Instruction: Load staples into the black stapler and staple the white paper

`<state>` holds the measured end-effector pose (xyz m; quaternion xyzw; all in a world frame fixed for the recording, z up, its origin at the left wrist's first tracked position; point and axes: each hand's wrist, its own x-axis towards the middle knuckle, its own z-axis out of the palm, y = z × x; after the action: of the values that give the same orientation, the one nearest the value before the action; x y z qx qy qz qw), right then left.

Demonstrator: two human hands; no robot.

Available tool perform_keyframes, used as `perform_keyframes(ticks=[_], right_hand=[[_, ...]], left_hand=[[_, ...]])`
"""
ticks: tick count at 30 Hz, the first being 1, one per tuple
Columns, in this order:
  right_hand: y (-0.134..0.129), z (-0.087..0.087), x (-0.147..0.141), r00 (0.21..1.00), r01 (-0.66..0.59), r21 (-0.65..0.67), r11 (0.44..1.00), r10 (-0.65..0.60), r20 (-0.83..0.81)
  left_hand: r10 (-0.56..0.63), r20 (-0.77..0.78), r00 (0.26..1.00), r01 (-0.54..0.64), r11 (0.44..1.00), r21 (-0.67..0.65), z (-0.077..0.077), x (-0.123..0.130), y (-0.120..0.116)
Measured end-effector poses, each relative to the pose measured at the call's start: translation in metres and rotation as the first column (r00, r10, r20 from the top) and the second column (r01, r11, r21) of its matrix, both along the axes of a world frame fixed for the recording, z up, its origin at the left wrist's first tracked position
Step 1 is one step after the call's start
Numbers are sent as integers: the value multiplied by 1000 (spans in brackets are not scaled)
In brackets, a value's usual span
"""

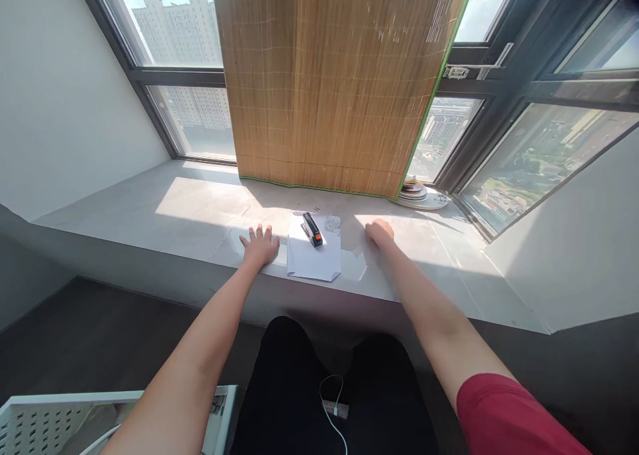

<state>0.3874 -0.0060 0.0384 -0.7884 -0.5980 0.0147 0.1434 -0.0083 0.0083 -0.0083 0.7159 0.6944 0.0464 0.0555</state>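
Stapler (312, 229), black with an orange-red patch at its near end, lay slantwise on white paper (310, 266) near the front edge of a pale windowsill (194, 205). The paper bore a dark printed or drawn patch at its far right corner, and its near right corner was folded. The left hand (259, 247) rested on the sill just left of the paper, fingers spread, apart from both paper and stapler. The right hand (381, 233) was on the sill to the right, farther from the paper, its fingers curled inward; whether it enclosed anything could not be determined.

Bright sunlight fell in patches across the sill. Behind the paper hung a bamboo blind (324, 89) with green edging, its lower edge near the sill. Stacked dishes (413, 189) stood beside the blind's lower right corner. Tower blocks (174, 32) were visible through the left window. The person wore dark trousers (277, 388) and a red sleeve (509, 412) on the right arm. A white cable (335, 411) looped over the lap. A white perforated basket (44, 423) stood at lower left, partly hidden by the left forearm.
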Motion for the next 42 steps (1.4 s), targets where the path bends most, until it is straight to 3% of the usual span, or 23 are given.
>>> perform_keyframes(ticks=[3,5,7,9,12,20,25,29,31,36,39,42], right_hand=[[11,-7,-72,983,-161,15,987,161,-88],[15,-12,-111,912,-335,127,933,356,-204],[16,-15,-136,878,-413,110,904,428,-215],[16,-17,-142,881,-444,16,896,440,-177],[10,-23,-127,888,-450,-54,891,440,-130],[-25,-35,-50,960,-273,-29,962,270,-72],[-24,-38,-30,943,-324,1,946,322,-88],[-17,-43,-20,899,-382,120,916,398,-182],[-13,-43,-7,834,-415,223,882,467,-295],[-7,-39,38,525,-424,480,768,641,-561],[-7,-40,50,422,-493,471,731,675,-606],[-5,-45,48,353,-627,419,657,719,-598]], left_hand=[[-3,-1,1000,3,1000,14,-2,-1,2],[-6,-2,1000,6,1000,20,-3,-2,3],[-9,-2,1000,9,1000,13,-3,-2,3],[-5,-4,1000,5,1000,4,-2,-1,2],[-2,-11,1000,2,1000,4,0,1,0],[4,-15,1000,-3,1000,22,-1,2,0],[1,-31,1000,0,1000,24,-2,0,1],[11,-43,999,-10,1000,16,2,1,-1],[11,-45,999,-10,1000,10,4,1,-1],[8,-18,1000,-8,1000,-2,6,0,0],[11,-8,1000,-11,1000,1,6,2,0],[21,4,1000,-21,1000,20,5,3,1]])
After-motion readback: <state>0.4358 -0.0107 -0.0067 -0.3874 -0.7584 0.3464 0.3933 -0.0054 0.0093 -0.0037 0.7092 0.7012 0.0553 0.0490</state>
